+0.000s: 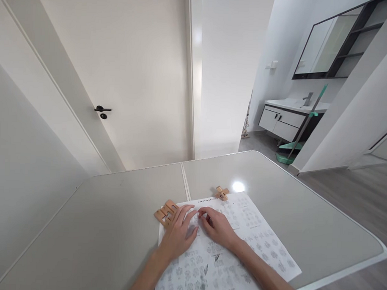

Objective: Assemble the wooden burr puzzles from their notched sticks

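Observation:
My left hand [178, 234] rests over a printed paper sheet [220, 273], fingers apart and slightly bent, with nothing seen in them. Right beside its knuckles lies a flat wooden puzzle piece [166, 211] with cut-out slots, partly covered by the hand. My right hand [218, 227] is curled close to the left fingertips, thumb and fingers drawn together; whatever they pinch, if anything, is hidden. Beyond it, at the sheet's top edge, sits a small cross-shaped wooden piece [222, 193]. Rows of faint grey pictures cover the paper.
The sheet lies on a grey table [114, 227] with a pale rim and a seam across it. A white door [145, 75] stands behind the table. At the back right are a washbasin cabinet [285, 120], a mirror [330, 44] and a green broom with dustpan [286, 159].

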A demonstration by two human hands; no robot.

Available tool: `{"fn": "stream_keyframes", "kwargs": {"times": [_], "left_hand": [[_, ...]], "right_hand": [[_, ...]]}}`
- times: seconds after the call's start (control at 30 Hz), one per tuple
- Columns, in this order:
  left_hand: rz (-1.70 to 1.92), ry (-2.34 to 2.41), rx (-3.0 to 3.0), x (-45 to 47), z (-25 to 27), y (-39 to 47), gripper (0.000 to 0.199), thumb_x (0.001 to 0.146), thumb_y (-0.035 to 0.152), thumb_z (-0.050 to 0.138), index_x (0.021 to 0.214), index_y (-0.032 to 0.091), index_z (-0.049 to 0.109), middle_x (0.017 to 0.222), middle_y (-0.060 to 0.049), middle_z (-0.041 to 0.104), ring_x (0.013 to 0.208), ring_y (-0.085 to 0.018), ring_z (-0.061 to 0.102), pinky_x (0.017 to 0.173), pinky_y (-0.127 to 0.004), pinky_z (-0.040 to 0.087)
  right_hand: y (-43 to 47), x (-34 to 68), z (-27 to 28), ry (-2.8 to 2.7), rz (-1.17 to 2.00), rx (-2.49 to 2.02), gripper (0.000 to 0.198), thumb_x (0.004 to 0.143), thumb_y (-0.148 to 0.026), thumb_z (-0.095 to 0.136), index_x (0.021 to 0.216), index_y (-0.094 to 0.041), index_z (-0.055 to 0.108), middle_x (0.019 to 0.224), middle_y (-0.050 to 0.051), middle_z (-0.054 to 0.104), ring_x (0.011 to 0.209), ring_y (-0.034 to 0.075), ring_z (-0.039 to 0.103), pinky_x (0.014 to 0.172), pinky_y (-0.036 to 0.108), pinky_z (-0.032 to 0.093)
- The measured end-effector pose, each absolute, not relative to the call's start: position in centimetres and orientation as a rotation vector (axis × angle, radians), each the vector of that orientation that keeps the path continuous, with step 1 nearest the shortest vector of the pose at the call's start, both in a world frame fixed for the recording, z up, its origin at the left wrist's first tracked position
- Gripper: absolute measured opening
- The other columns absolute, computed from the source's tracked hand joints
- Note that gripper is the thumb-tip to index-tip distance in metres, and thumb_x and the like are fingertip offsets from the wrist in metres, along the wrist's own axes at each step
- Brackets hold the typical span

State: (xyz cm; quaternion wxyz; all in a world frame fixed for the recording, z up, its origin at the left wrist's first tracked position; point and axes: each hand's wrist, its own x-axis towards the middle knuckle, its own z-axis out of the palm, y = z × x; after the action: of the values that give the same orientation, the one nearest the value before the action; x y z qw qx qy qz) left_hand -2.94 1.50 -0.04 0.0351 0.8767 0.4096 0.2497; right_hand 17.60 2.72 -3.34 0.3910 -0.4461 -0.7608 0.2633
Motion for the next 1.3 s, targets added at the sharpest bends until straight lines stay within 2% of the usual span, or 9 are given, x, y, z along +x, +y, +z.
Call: {"fn": "stream_keyframes", "kwargs": {"times": [0.23, 0.43, 0.97, 1.3], "left_hand": [[0.679, 1.115, 2.663, -2.54, 0.42, 0.94, 0.057, 0.095, 0.014, 0.054, 0.148, 0.031, 0.041, 0.146, -0.008, 0.053, 0.137, -0.027, 0.050, 0.114, -0.048, 0.047], [0.652, 1.106, 2.605, -2.54, 0.40, 1.01, 0.056, 0.097, 0.016, 0.052, 0.149, 0.032, 0.040, 0.149, -0.008, 0.053, 0.137, -0.027, 0.051, 0.115, -0.050, 0.046], [0.686, 1.123, 2.559, -2.65, -0.21, 1.32, 0.054, 0.096, 0.019, 0.056, 0.146, 0.033, 0.045, 0.140, -0.005, 0.061, 0.134, -0.025, 0.055, 0.114, -0.048, 0.048], [0.692, 1.123, 2.525, -2.71, -0.39, 1.61, 0.048, 0.099, 0.017, 0.052, 0.144, 0.033, 0.048, 0.141, -0.005, 0.061, 0.132, -0.024, 0.056, 0.112, -0.047, 0.049]], "right_hand": [[2.74, 17.59, -3.42, -1.941, 0.650, -1.129, 0.020, 0.095, -0.015, 0.048, 0.108, -0.023, 0.061, 0.098, 0.002, 0.072, 0.070, 0.016, 0.064, 0.069, 0.029, 0.047], [2.63, 17.54, -3.13, -1.949, 0.639, -1.129, 0.017, 0.095, -0.015, 0.048, 0.102, -0.023, 0.062, 0.094, 0.002, 0.071, 0.070, 0.016, 0.064, 0.067, 0.028, 0.047], [2.75, 17.68, -3.35, -1.971, 0.642, -1.136, 0.018, 0.096, -0.018, 0.047, 0.102, -0.022, 0.064, 0.092, 0.003, 0.071, 0.072, 0.017, 0.064, 0.070, 0.029, 0.047], [2.80, 17.58, -3.50, -1.968, 0.628, -1.139, 0.018, 0.096, -0.018, 0.047, 0.100, -0.022, 0.064, 0.091, 0.003, 0.071, 0.072, 0.018, 0.064, 0.069, 0.030, 0.047]]}}
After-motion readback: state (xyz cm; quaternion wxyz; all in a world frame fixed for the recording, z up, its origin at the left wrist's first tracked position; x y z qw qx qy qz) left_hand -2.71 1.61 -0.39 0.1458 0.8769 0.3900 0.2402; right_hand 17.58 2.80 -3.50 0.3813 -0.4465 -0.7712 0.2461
